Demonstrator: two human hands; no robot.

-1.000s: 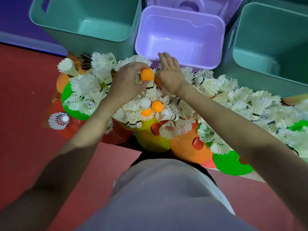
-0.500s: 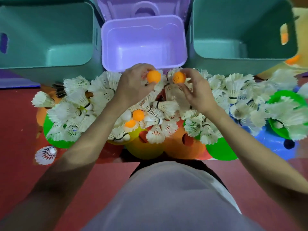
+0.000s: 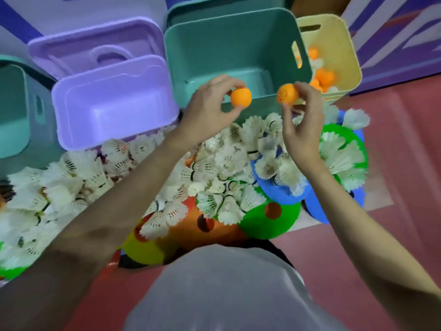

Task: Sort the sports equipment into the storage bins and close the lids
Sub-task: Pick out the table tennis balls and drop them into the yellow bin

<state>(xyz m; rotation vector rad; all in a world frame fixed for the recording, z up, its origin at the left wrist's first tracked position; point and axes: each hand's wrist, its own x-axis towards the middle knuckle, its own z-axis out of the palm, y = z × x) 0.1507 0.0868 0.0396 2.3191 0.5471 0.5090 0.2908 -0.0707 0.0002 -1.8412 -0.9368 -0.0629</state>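
My left hand (image 3: 207,110) pinches an orange ball (image 3: 241,97) over the near rim of the empty teal bin (image 3: 195,56). My right hand (image 3: 301,123) pinches a second orange ball (image 3: 287,94) just right of it, near the yellow bin (image 3: 350,65), which holds several orange balls. An empty purple bin (image 3: 114,137) stands left of the teal one. A heap of white shuttlecocks (image 3: 222,168) lies on the floor below both hands, on coloured discs such as the green one (image 3: 265,225).
The purple lid (image 3: 78,46) leans behind the purple bin. Another teal bin (image 3: 14,111) stands at the far left. Blue discs (image 3: 281,194) and more shuttlecocks spread to the right. Red floor (image 3: 393,144) lies to the right, and my grey shirt fills the bottom.
Both hands have lifted off the shuttlecock heap, each with an orange ball, and moved right towards the teal and yellow bins. The view has swung right; the yellow bin now shows.
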